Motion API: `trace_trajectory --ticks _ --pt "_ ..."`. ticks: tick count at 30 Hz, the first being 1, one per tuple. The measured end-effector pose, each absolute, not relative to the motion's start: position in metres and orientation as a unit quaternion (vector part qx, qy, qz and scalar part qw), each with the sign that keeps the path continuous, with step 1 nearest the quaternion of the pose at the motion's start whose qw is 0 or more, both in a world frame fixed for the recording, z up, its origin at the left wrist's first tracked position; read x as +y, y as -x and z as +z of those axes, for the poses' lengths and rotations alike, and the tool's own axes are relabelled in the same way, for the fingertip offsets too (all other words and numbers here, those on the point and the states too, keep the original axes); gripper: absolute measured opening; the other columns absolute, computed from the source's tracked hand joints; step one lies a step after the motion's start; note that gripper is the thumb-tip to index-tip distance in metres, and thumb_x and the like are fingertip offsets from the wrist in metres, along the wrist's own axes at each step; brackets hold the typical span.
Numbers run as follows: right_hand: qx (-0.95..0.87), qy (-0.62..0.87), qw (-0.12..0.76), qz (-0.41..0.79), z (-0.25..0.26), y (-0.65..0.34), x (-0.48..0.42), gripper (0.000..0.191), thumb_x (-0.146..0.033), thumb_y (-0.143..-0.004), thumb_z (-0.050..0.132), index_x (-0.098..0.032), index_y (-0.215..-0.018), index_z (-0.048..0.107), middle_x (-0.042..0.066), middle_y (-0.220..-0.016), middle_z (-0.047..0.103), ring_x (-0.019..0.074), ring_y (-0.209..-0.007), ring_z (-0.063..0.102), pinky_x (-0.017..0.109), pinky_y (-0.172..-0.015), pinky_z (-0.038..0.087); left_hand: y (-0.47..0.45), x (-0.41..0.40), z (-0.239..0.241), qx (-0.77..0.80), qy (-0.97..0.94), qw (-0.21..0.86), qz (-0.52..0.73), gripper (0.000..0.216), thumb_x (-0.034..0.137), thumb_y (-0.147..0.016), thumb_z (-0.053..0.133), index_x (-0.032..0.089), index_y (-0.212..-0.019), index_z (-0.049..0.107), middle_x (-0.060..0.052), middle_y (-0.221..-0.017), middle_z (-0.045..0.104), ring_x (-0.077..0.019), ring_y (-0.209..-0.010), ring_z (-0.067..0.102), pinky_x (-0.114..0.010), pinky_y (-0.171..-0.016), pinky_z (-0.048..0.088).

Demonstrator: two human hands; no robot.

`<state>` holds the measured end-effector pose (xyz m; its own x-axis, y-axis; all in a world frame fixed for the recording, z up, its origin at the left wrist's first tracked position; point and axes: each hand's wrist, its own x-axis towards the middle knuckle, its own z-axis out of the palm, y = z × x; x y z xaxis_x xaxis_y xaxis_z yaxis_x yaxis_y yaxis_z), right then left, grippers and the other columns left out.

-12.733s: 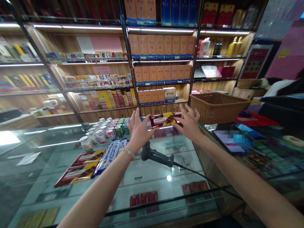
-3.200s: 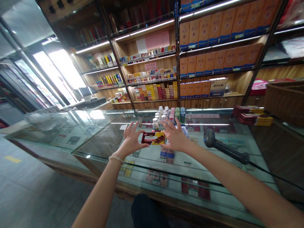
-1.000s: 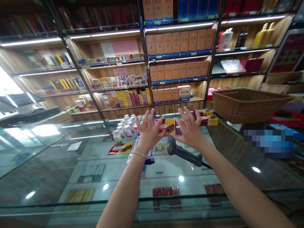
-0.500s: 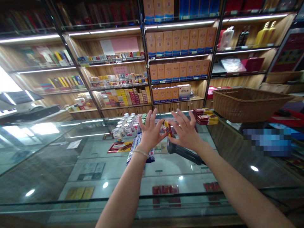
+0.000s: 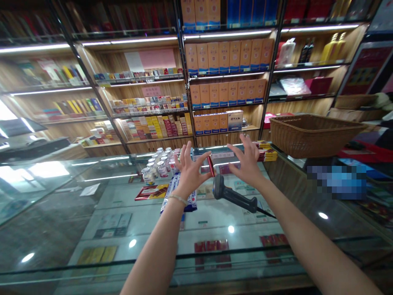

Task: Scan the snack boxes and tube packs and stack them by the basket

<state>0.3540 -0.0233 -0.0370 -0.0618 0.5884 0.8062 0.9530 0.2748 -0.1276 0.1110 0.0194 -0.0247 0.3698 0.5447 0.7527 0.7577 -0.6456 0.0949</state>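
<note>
My left hand [image 5: 190,166], with a beaded bracelet at the wrist, pinches a red-wrapped chocolate bar [image 5: 211,166] between thumb and fingertip. The bar is turned nearly edge-on above the glass counter [image 5: 147,227]. To its right my right hand [image 5: 247,162] is open, fingers spread, holding nothing. A black barcode scanner [image 5: 235,196] lies on the glass between and below the hands. Blue-and-white packets [image 5: 190,201] lie partly hidden beneath my left wrist. Beside them rests a flat red-and-yellow chocolate bar [image 5: 152,191].
White-capped jars [image 5: 162,167] stand behind my left hand. A stack of red-and-yellow bars [image 5: 268,151] lies behind my right hand, near a wicker basket [image 5: 313,137]. Shelves with orange boxes [image 5: 227,57] line the back wall. Red packs [image 5: 211,252] show under the glass.
My right hand has come off the chocolate bar and moved right and up. My left hand keeps hold of the bar, which has turned edge-on. The scanner is now more fully visible.
</note>
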Motion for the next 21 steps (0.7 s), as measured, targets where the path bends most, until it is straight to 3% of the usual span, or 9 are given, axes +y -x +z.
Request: trace_trajectory --ticks 10,21 --pt "-0.735 0.572 0.324 -0.164 -0.044 -0.346 -0.023 0.083 -0.05 -0.084 0.08 -0.036 -0.158 0.047 0.011 -0.18 0.004 0.0424 -0.165 0.001 0.072 -0.125 0.013 -0.121 0.015 -0.029 -0.351 0.84 0.116 -0.396 0.067 0.059 -0.075 0.088 0.037 -0.136 0.07 -0.008 -0.18 0.003 -0.0488 -0.162 0.013 -0.071 -0.128 0.003" --pt "-0.735 0.559 0.332 -0.193 -0.04 -0.347 -0.026 0.063 -0.047 -0.084 0.079 -0.029 -0.142 0.061 0.014 -0.18 0.009 0.0421 -0.164 0.011 0.071 -0.125 0.012 -0.121 0.018 -0.031 -0.328 0.851 0.118 -0.394 0.075 0.064 -0.075 0.086 0.041 -0.144 0.065 -0.01 -0.179 0.008 -0.0467 -0.162 0.014 -0.071 -0.127 0.004"
